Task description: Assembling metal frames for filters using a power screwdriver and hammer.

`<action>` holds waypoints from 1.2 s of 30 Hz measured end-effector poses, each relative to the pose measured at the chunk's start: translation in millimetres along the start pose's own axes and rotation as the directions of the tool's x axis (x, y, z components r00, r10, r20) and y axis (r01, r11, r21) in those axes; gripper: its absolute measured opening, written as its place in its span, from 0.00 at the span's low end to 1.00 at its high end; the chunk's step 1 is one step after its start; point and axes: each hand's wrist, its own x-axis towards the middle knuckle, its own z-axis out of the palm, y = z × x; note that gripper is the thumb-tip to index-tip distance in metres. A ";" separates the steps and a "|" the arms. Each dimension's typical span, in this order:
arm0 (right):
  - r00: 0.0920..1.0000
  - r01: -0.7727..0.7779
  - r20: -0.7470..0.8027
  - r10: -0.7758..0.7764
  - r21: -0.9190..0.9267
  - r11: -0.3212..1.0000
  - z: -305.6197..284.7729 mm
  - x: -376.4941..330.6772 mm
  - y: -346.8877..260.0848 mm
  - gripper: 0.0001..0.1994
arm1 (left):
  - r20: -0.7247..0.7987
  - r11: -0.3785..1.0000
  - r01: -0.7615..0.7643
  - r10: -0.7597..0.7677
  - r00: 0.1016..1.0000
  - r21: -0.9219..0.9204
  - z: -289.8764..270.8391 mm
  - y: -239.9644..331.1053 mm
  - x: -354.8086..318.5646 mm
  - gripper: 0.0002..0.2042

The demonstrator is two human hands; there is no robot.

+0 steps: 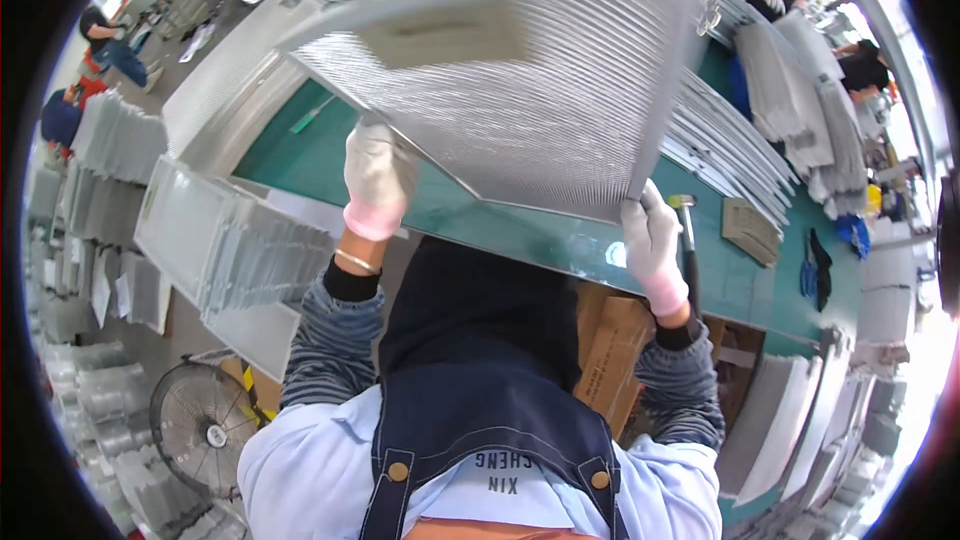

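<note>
A silver pleated mesh filter panel (540, 100) with a thin metal frame is tilted up over the green worktable (450, 205). My left hand (380, 170), in a white glove with a pink cuff, is closed on the panel's near left edge. At its near right corner, my gloved right hand (652, 240) grips the frame. A blurred tan patch shows on or through the panel; I cannot tell which. Beside my right hand lies a hammer (687, 225) with a dark handle. The panel's upper edge is smeared by motion.
A tan block (750, 230) and dark-handled pliers (815, 270) lie at the table's right. Metal strips (730, 150) are behind them. Stacked panels (240, 240) and a round fan (205, 430) stand left. A cardboard box (612, 355) is under the table. Other people are farther back.
</note>
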 end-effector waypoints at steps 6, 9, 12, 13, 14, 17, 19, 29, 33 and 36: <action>0.960 -0.120 -0.132 0.247 0.603 0.788 -16.6 -29.2 140.3 0.23 | 0.483 0.657 0.219 0.250 0.839 -0.721 55.5 71.7 -35.0 0.11; 0.987 -0.108 -0.072 0.145 0.379 0.919 -45.3 -24.2 142.6 0.22 | 0.389 0.684 0.018 0.392 0.834 -0.730 79.8 71.8 -36.4 0.14; 0.961 -0.213 -0.080 0.264 0.396 0.893 -49.0 -23.5 138.3 0.21 | 0.269 0.709 -0.143 0.435 0.859 -0.691 89.8 70.2 -33.4 0.15; 0.901 -0.328 -0.098 0.424 0.486 0.810 -47.8 -25.1 135.5 0.20 | 0.241 0.726 -0.147 0.402 0.883 -0.672 86.7 72.4 -27.2 0.16; 0.933 -0.221 -0.096 0.347 0.608 0.763 -30.3 -22.8 120.7 0.18 | 0.214 0.770 -0.167 0.368 0.905 -0.615 75.1 73.6 -18.0 0.18; 0.954 -0.248 0.054 0.295 0.697 0.673 -5.2 -15.3 123.2 0.15 | 0.158 0.823 -0.129 0.256 0.954 -0.554 34.4 69.6 8.4 0.15; 0.965 -0.261 0.130 0.227 0.414 0.872 26.5 9.0 92.5 0.11 | 0.097 0.846 -0.187 0.269 0.958 -0.500 -0.2 56.3 15.9 0.15; 0.931 -0.098 0.359 0.068 0.065 0.993 55.4 22.8 74.9 0.14 | -0.629 0.605 0.431 0.153 0.762 0.669 -383.1 -81.0 -72.8 0.18; 0.953 -0.131 0.278 0.121 0.017 0.991 47.4 27.1 93.3 0.11 | -0.921 0.691 0.720 -0.236 0.309 0.065 -499.0 -141.3 -238.4 0.22; 0.937 -0.032 0.339 0.078 -0.138 0.990 49.1 31.7 89.2 0.11 | -0.884 0.505 0.861 -0.374 0.280 0.059 -506.9 -194.6 -366.1 0.20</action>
